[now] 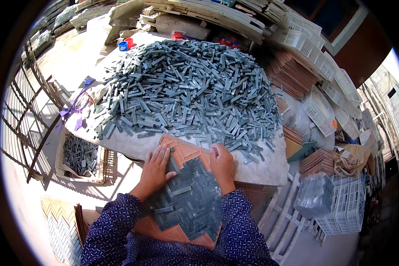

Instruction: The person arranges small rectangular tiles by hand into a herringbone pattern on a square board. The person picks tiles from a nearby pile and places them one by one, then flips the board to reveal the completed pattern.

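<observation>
An orange herringbone mould board (pixel 188 150) tilts against the table edge in front of me. Dark grey-green stone strips (pixel 190 195) fill much of its middle in a zigzag pattern, and a few strips lie loose on top. Flat against the board's upper left side rests my left hand (pixel 153 173), its fingers stretched out. My right hand (pixel 222 166) is at the upper right edge of the board with its fingers curled in; what they hold, if anything, is hidden. Beyond both hands a big heap of similar strips (pixel 186 88) covers the table (pixel 261 170).
At the left stands a crate (pixel 103 166) with more strips, near a patterned board (pixel 60 226). Purple cord (pixel 80 104) and a blue cup (pixel 123 46) lie at the table's left. White plastic crates (pixel 341 204) and stacked orange boards (pixel 317 163) stand at the right.
</observation>
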A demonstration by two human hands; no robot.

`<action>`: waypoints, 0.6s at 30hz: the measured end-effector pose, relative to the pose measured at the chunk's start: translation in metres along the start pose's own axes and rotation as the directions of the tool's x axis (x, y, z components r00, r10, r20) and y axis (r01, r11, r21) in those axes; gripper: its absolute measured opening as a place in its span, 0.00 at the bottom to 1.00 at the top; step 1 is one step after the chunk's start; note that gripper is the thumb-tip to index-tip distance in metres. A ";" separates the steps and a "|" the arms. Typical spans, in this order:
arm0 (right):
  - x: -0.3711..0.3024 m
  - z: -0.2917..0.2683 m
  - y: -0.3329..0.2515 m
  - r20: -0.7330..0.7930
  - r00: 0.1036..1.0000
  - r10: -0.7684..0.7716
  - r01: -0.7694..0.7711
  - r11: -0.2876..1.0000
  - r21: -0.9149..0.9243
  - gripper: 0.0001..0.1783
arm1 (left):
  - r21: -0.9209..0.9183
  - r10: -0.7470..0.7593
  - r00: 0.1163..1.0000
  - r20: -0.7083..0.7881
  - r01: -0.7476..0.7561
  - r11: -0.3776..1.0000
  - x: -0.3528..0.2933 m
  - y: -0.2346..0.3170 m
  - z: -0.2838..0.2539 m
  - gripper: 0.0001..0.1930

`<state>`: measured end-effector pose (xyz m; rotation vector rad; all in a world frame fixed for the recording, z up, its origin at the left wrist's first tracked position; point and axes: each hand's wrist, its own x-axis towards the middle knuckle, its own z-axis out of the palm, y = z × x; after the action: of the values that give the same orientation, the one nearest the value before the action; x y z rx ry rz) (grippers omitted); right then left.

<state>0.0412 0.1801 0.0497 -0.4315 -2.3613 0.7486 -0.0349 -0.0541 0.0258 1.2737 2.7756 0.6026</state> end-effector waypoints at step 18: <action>0.057 0.051 -0.015 0.565 0.795 0.222 -0.567 0.603 0.561 0.14 | -0.102 -0.029 0.989 -0.143 0.014 0.995 -0.008 0.006 0.003 0.47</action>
<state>-0.0367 0.1740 0.0523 -0.4924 -2.1073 2.0969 -0.0247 -0.0555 0.0243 1.2252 2.8264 0.8542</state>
